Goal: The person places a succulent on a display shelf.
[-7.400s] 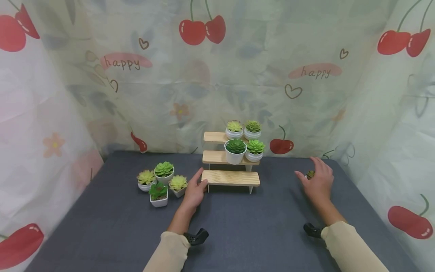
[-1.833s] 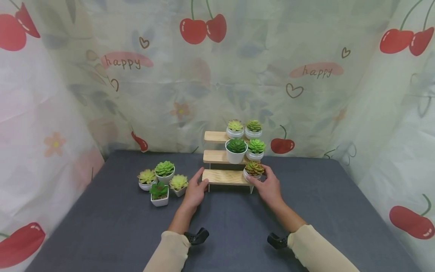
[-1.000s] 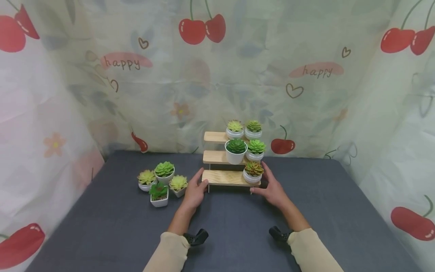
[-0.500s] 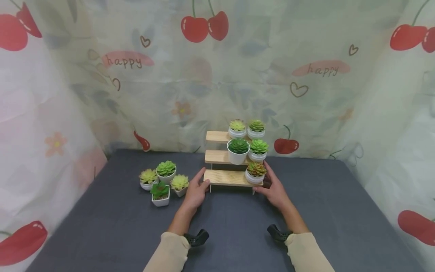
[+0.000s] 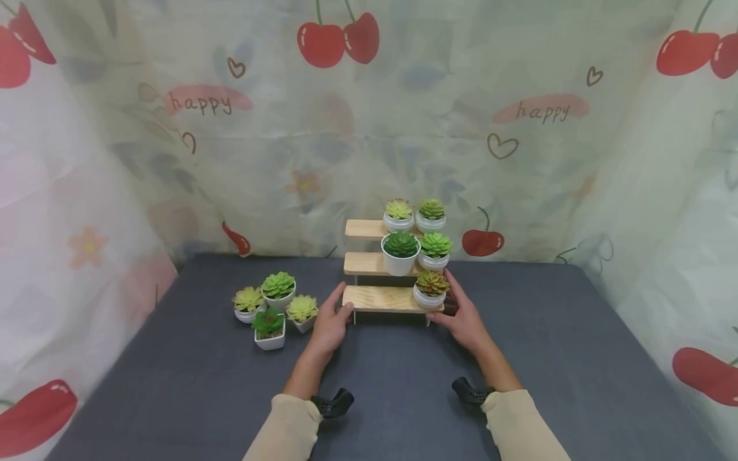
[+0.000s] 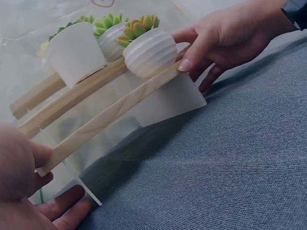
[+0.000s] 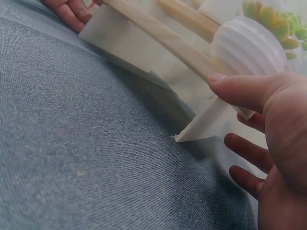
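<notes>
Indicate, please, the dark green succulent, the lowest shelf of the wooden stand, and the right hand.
Dark green succulent (image 5: 401, 244): head view, on its leaves.
Lowest shelf (image 5: 377, 298): head view, on its bare top surface.
Right hand (image 5: 468, 322): head view, on the middle of the hand.

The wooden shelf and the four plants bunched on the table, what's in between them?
The left hand is between the wooden shelf and the four plants, holding the shelf's end. You can see that in the head view.
</notes>
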### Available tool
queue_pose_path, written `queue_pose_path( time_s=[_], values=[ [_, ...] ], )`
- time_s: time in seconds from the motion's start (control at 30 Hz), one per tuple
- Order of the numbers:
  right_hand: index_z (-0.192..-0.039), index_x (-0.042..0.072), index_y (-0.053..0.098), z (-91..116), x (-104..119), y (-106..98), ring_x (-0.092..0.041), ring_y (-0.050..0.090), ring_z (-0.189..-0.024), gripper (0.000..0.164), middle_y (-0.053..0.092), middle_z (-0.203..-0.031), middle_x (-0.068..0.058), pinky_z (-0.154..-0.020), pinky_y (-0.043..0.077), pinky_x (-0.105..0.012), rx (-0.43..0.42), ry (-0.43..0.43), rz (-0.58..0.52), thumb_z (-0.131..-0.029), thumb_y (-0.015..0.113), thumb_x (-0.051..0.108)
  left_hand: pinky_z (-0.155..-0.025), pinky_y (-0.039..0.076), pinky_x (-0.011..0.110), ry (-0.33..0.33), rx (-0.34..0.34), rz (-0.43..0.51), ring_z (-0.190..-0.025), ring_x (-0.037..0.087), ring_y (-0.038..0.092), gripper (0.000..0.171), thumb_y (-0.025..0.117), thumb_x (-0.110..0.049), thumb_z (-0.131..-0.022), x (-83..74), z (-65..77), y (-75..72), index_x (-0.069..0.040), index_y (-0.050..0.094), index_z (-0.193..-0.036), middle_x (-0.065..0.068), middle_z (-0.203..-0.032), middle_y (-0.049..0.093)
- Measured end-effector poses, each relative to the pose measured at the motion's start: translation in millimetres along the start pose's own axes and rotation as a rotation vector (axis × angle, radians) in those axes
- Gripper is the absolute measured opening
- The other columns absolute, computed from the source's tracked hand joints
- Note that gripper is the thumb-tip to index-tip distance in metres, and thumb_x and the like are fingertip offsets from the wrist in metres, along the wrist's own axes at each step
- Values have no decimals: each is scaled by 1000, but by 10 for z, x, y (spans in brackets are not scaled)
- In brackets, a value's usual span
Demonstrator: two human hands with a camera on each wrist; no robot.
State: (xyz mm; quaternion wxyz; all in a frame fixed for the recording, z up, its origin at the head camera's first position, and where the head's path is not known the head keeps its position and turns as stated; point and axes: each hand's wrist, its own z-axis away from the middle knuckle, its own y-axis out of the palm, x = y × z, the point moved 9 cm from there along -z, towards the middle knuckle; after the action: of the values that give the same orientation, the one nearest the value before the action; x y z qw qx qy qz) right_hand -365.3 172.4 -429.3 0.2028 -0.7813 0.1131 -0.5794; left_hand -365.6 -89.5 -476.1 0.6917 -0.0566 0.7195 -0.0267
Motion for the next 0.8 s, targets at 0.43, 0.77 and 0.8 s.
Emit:
queue_pose_path(
  time_s=[0.43,0.77,0.8],
  values=[
    [-157,26,17,-90,-354,25,-40,54,-116,101,49,-137,-25,-93,46,-56,-8,15,34,-81,81,12,-112,26,51,44,-85,-233,-140,38,27,54,48,-6,-99,-299,105,1,4,31,-149,25,-152,29],
    [-158,23,15,-83,-332,28,-43,51,-121,100,45,-140,-27,-95,43,-58,2,11,32,-83,79,12,-110,25,57,150,-132,-262,-141,36,24,56,53,-12,-96,-879,289,-48,-4,36,-149,16,-153,29],
    [-158,23,15,-81,-328,28,-43,50,-121,99,45,-141,-27,-95,43,-58,-1,11,29,-82,79,11,-110,25,57,167,-127,-268,-141,36,25,56,54,-12,-96,-912,301,-71,-5,38,-149,16,-153,30]
  ],
)
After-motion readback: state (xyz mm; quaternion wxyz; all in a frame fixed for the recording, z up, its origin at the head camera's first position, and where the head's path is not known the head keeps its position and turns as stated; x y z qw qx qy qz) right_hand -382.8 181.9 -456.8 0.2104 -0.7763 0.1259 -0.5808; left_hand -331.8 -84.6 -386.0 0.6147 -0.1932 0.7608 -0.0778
